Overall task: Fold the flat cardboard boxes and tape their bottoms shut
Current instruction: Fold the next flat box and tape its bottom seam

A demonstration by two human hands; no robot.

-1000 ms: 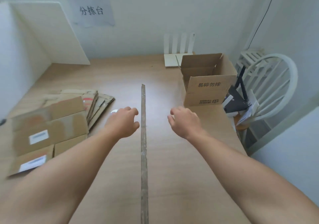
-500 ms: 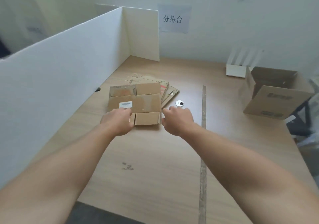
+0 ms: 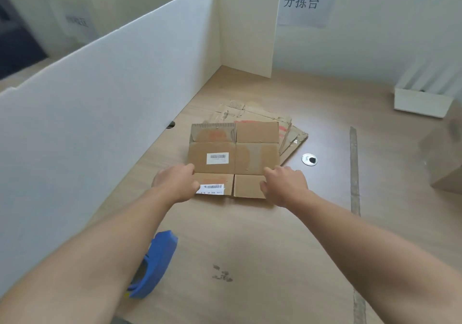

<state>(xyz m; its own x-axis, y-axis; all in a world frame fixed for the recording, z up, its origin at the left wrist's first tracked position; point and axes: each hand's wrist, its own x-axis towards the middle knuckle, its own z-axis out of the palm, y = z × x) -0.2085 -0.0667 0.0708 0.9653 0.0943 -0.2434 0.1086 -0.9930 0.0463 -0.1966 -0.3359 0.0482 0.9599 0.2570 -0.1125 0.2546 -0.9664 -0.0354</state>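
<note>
Flat cardboard box [image 3: 235, 157] held by its two side edges, on top of the pile.

The left hand [image 3: 175, 185] curls over the box's left edge where the lower flap meets the main panel. The right hand [image 3: 285, 186] curls over the right edge opposite; both close on the board, though the fingertips are hidden, so I can't tell if they reach under it. The box lies flat on a fanned stack of flat boxes [image 3: 291, 133] on the table [image 3: 250, 236], near the white partition [image 3: 112, 98]. It should be light and stiff across the panels but floppy at the creases and loose flaps (the scuffed surface suggests reuse). It is better held by the panel edges than by the flaps. A blue tape dispenser [image 3: 157, 261] lies close by the left forearm.
</note>
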